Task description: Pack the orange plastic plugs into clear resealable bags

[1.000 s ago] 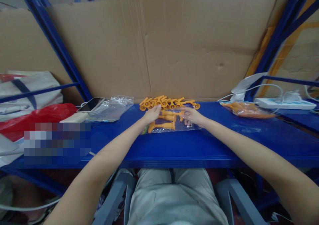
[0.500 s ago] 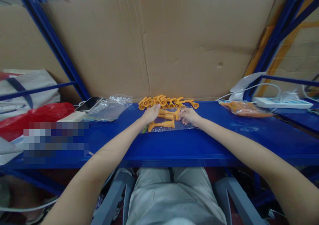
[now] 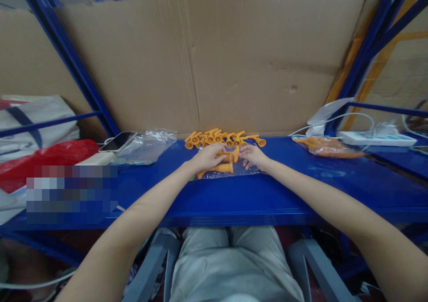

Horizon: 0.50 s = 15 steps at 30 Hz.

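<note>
A row of small orange plastic pieces (image 3: 224, 138) lies along the back of the blue shelf (image 3: 267, 195), against the cardboard. In front of it a clear plastic bag (image 3: 245, 170) lies flat with a few orange pieces (image 3: 217, 170) on it. My left hand (image 3: 207, 157) rests over these pieces with fingers curled on one of them. My right hand (image 3: 251, 155) meets it from the right, fingertips pinched on an orange piece (image 3: 235, 154) between the two hands.
A phone (image 3: 117, 141) and a stack of clear bags (image 3: 149, 143) lie left of the pieces. A red bag (image 3: 50, 157) and a white cloth bag (image 3: 36, 119) sit far left. A filled bag of orange pieces (image 3: 326, 146) and a white power strip (image 3: 376, 138) lie right.
My left hand has come back from the row at the rear onto the pieces on the bag. Both hands have drawn together around one orange piece.
</note>
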Motion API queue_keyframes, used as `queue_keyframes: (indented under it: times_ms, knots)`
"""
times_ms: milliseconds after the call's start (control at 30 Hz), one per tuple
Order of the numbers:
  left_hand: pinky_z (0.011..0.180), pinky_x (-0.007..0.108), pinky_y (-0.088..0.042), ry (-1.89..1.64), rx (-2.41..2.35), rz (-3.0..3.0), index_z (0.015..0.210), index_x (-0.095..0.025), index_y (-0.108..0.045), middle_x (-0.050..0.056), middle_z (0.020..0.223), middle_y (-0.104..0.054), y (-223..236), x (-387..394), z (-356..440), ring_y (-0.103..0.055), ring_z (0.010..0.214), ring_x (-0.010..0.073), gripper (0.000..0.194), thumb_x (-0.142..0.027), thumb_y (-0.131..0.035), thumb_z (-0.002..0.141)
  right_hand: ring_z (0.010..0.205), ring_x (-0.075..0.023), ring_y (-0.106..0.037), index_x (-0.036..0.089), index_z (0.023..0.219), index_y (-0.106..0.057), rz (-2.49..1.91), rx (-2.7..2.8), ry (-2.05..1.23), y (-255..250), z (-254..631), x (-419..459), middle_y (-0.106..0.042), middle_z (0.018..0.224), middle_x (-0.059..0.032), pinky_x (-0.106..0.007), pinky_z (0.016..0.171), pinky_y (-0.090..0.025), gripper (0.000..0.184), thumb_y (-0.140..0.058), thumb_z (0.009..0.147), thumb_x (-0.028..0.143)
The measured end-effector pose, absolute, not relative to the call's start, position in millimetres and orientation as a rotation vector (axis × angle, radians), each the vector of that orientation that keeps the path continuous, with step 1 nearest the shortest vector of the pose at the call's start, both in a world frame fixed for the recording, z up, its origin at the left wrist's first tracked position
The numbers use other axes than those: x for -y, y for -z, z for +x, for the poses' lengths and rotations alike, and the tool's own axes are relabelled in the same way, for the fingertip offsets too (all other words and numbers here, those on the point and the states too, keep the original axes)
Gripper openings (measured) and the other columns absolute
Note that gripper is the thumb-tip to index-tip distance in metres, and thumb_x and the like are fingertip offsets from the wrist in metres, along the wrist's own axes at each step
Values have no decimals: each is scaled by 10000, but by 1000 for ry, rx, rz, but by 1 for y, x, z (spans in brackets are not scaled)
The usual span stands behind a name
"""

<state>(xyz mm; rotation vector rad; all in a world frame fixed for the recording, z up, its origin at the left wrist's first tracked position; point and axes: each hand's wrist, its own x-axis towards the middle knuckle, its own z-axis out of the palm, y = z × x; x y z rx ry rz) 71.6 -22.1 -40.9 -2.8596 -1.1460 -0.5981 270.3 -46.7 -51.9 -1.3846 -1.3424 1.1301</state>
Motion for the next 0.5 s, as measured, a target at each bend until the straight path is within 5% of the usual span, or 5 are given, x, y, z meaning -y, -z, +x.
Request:
queue_keyframes:
  times_ms: [100, 367, 500]
  knots:
    - [1066, 379, -377, 552, 1096, -2896, 831, -198, -609, 85, 1363, -549, 41, 23, 73, -488, 1267, 214, 181, -280, -455, 882, 322, -53, -469, 165, 863, -487, -1382, 1372, -1106, 53, 271, 46, -554, 557, 72, -167, 314, -420, 179, -566, 810, 12]
    - [1060, 371, -376, 454, 1223, -2941, 798, -209, -546, 115, 1407, -501, 45, 21, 74, -408, 1341, 216, 216, -298, -387, 914, 396, -62, -535, 139, 844, -598, -1360, 1431, -1124, 53, 277, 44, -653, 649, 1, -166, 375, -445, 131, -637, 741, 68]
    - [1091, 353, -333, 433, 1275, -2958, 787, -219, -521, 110, 1432, -474, 49, 18, 73, -297, 1407, 196, 222, -295, -368, 930, 418, -78, -532, 124, 730, -638, -1550, 1606, -768, 46, 296, 32, -680, 679, -40, -198, 439, -451, 144, -507, 771, 81]
